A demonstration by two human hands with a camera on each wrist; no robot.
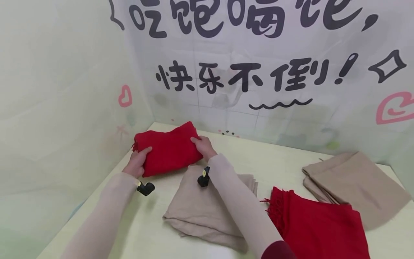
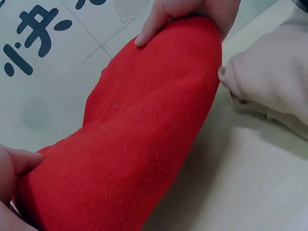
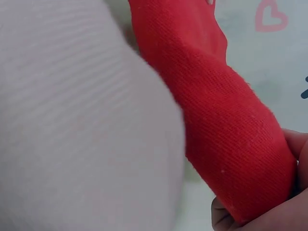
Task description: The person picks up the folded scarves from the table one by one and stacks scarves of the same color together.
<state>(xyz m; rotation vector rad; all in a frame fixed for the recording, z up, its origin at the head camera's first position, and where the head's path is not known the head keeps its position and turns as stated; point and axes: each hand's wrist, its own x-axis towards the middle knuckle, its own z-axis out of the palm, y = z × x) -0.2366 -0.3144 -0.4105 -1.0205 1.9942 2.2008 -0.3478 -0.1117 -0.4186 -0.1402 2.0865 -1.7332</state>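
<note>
Both hands hold a folded red scarf (image 1: 171,147) at the far left corner of the table, its fringe showing at the left end. My left hand (image 1: 137,163) grips the near left side with the thumb on top. At the right end, my right hand (image 1: 204,146) pinches the scarf, thumb above and fingers curled beneath. The left wrist view shows the red cloth (image 2: 144,115) bending between the two hands, lifted off the table at its near edge. In the right wrist view, a pale sleeve covers much of the left side, and fingers (image 3: 269,216) wrap the scarf's end.
A folded beige cloth (image 1: 207,212) lies just below the right forearm. To the right are a second red fringed scarf (image 1: 323,226) and another folded beige cloth (image 1: 359,183). The pale table (image 1: 268,154) meets a printed sheet wall (image 1: 226,118) behind and a plain one at left.
</note>
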